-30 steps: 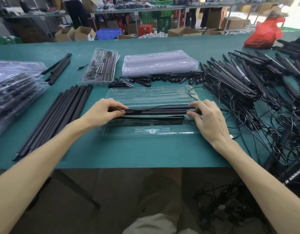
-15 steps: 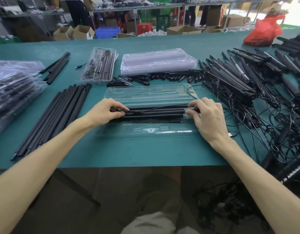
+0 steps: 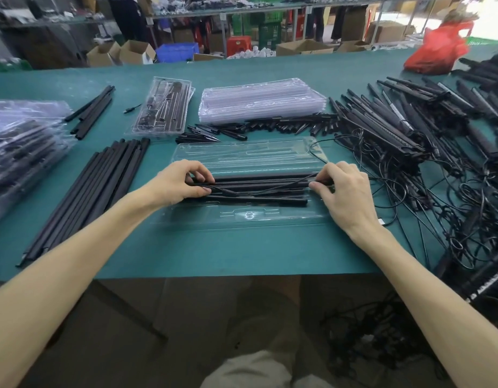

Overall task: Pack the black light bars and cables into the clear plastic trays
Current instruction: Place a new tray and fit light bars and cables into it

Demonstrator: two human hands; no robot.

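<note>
A green surface (image 3: 242, 247) fills the view. From the open tray at its middle, a heap (image 3: 396, 127) of black light bars with tangled cables spreads from 1 to 4 o'clock and runs over the near edge. At 9 o'clock a pile of packed trays (image 3: 20, 147) lies at the left border. Between that pile and the middle, a row of loose bars (image 3: 96, 189) lies side by side, slanting from 7 towards 11 o'clock. At 12 o'clock sits a stack of empty trays (image 3: 261, 100), with one filled tray (image 3: 163, 107) at 11 o'clock. The open tray (image 3: 242, 156) lies crosswise, clear and flat on the surface. Over its near half a bundle of bars (image 3: 259, 186) lies lengthwise from 9 to 3 o'clock, a thin cable (image 3: 311, 148) running across it and looping off past the tray's far right corner. The left hand (image 3: 183, 182) grasps the bundle's left end, its fingers (image 3: 203, 175) curled over the bars and thumb beneath. The right hand (image 3: 345, 189) pinches the right end, its fingers (image 3: 323, 170) bent onto the bars. Short black pieces (image 3: 284, 126) lie in a line just beyond the tray
</note>
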